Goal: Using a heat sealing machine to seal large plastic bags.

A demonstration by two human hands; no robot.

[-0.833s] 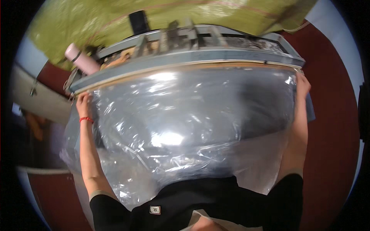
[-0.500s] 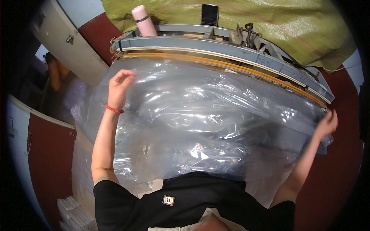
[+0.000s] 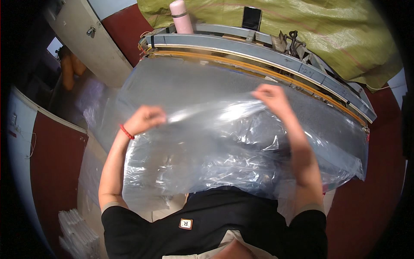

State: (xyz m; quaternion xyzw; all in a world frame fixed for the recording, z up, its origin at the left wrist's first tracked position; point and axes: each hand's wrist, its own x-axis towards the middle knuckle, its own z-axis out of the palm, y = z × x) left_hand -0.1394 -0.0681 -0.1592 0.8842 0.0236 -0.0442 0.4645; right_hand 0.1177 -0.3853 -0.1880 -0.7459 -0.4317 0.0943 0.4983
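Observation:
A large clear plastic sheet (image 3: 241,134) lies crumpled and shiny over the near part of a grey work table (image 3: 172,77). Its far edge is lifted and stretched between my two hands. My left hand (image 3: 148,118), with a red bead bracelet at the wrist, pinches that edge left of the middle. Further right and a little farther away, my right hand (image 3: 271,96) pinches the same edge, fingers pressed together. The sheet's right part trails down to the table's near right corner. Its near side hangs against my black shirt.
A grey metal bar (image 3: 241,46) with orange strips (image 3: 207,58) spans the table's far side. Behind it stand a pink bottle (image 3: 181,19), a phone (image 3: 252,18) and a metal clamp (image 3: 293,43). A stack of folded plastic (image 3: 77,233) sits low on the left, below a doorway.
My right hand has moved from the far right inward to the middle. My left hand has come nearer to me. The sheet's far edge has been drawn back, baring the grey tabletop.

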